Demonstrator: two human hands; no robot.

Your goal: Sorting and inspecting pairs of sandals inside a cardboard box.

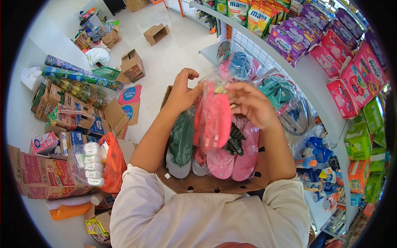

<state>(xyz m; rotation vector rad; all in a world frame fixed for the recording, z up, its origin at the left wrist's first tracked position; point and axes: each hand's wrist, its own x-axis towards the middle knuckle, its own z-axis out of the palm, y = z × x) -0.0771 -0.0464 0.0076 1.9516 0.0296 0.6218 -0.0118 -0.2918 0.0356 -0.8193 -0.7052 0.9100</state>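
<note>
A pair of bright pink slippers (217, 120) in a clear plastic bag stands tilted up over a cardboard box (219, 188). My left hand (184, 93) pinches the bag's upper left side, one finger curled away from it. On the other side, the fingers of my right hand (252, 103) close on the bag's upper edge, partly hidden by the plastic. In the box below lie dark green slippers with grey soles (181, 136) and light pink slippers (247, 155), also wrapped. A black patterned strap (235, 139) shows between the pink ones.
Bagged teal slippers (277, 91) and blue slippers (240, 66) lie on the shelf at the right, below shelves of purple packs (295, 37) and bottles (308, 153). Flattened cartons (49, 175), a red plastic bag (113, 165) and an open carton (132, 66) occupy the left.
</note>
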